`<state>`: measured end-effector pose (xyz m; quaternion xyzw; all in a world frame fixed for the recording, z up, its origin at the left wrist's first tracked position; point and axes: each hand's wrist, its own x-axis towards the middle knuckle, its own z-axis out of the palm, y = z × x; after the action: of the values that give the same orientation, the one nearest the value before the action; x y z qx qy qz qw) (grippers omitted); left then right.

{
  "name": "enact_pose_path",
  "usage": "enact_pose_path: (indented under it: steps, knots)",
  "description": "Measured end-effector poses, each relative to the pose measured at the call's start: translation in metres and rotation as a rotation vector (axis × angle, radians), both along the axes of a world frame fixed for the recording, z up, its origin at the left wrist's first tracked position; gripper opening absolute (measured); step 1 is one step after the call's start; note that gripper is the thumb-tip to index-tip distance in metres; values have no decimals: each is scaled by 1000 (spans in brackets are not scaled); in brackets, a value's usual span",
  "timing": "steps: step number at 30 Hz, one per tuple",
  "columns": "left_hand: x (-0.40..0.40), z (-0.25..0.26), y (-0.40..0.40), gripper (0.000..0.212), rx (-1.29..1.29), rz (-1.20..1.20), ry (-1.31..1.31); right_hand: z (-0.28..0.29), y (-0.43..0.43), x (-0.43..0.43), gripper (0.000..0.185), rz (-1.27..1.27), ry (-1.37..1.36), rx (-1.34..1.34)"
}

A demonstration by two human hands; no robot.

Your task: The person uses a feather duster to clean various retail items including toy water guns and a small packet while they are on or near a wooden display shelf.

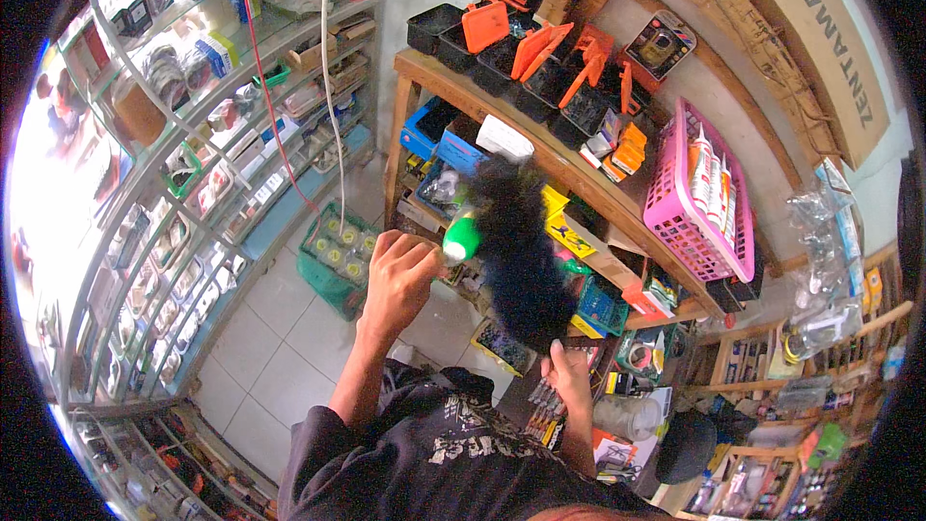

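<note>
A black fluffy duster [524,253] hangs before the wooden shelf unit, blurred at its edges. Its green and white handle part [461,237] shows beside the fibres. My left hand [406,268] is closed in a fist around the white end of that handle. Close to the duster's lower end is my right hand [568,373], with its thumb raised against the dark fibres. Whether its fingers grip them cannot be made out. Behind the duster, part of the lower shelf's contents is hidden.
Black bins with orange lids [532,51] line the wooden shelf top [477,98], near a pink basket [662,210] of sealant tubes. A glass display case [253,116] stands left. A green crate [325,282] sits on the tiled floor [282,362]. Red and white cords [329,72] hang down.
</note>
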<state>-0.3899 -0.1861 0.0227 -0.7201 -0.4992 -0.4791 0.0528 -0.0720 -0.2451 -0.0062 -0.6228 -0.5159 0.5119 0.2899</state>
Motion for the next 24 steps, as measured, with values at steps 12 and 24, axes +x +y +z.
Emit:
enact_pose_path:
  steps: [12,24]
  knots:
    - [-8,-3,-7,25,23,2,-103,-8,0,11,53,279,92,-21]
    - [-16,-9,-5,12,-162,-65,-162,7,-5,-9,57,245,115,-106]
